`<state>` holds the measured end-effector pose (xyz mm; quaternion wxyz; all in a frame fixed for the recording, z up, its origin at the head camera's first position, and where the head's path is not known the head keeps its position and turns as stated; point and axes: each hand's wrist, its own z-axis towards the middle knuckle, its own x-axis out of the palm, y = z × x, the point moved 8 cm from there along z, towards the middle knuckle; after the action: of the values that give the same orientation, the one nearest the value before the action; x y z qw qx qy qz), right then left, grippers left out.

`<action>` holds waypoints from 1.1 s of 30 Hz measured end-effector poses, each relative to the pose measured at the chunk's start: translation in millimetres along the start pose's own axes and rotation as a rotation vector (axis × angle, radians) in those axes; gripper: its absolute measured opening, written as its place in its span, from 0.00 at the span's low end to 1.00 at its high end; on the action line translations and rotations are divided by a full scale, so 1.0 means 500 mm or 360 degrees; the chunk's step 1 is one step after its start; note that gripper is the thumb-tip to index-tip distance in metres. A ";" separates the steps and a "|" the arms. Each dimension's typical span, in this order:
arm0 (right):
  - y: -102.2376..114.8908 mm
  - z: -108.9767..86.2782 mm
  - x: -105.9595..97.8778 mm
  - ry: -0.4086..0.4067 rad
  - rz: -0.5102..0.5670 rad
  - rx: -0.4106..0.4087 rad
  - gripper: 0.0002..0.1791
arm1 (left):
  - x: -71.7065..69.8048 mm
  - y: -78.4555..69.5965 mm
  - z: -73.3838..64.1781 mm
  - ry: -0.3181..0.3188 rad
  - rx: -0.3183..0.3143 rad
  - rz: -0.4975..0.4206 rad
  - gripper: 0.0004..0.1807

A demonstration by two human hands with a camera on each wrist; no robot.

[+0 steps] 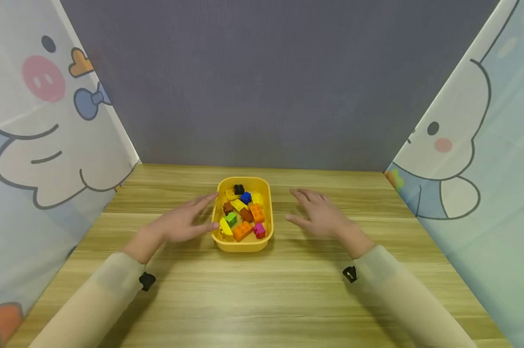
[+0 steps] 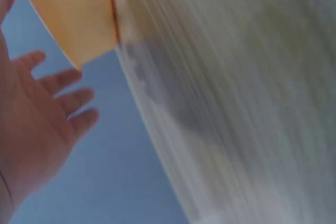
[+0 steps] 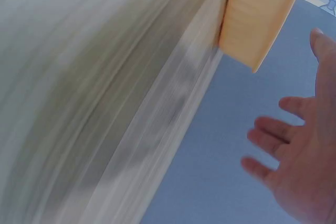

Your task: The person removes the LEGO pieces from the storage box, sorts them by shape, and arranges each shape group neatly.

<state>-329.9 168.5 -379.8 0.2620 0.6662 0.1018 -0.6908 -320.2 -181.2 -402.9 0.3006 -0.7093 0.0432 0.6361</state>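
Observation:
A yellow plastic tub stands on the wooden table, holding several toy building bricks. Among them are an orange brick, a green brick, a magenta brick, a blue brick and a black brick. At the tub's left side, my left hand has its fingers extended, thumb tip overlapping the rim in the head view; contact is unclear. My right hand hovers right of the tub, apart from it, fingers spread and holding nothing. Both wrist views show the tub's outer wall beyond the fingers.
A dark grey panel rises behind the table. Cartoon-printed cloths line the left and right sides. Each wrist carries a small black device, one on the left and one on the right.

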 end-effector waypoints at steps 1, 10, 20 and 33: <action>0.007 0.007 0.000 -0.0012 0.0028 -0.0014 0.48 | 0.003 0.003 0.004 0.0033 0.0007 -0.0073 0.53; 0.098 0.088 0.014 -0.0029 0.0178 -0.0225 0.33 | 0.027 0.032 0.025 0.0174 0.0020 -0.0419 0.52; 0.182 0.156 0.066 0.0155 0.0264 -0.0371 0.24 | 0.036 0.051 0.036 0.0232 -0.0012 -0.0540 0.50; 0.180 0.188 0.115 0.0344 0.0139 -0.0320 0.30 | 0.050 0.048 0.042 0.0316 -0.0003 -0.0630 0.54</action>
<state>-365.5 33.8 -408.3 0.3447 0.7108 0.1690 -0.5894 -344.3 -182.7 -435.1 0.4133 -0.7634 -0.0680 0.4916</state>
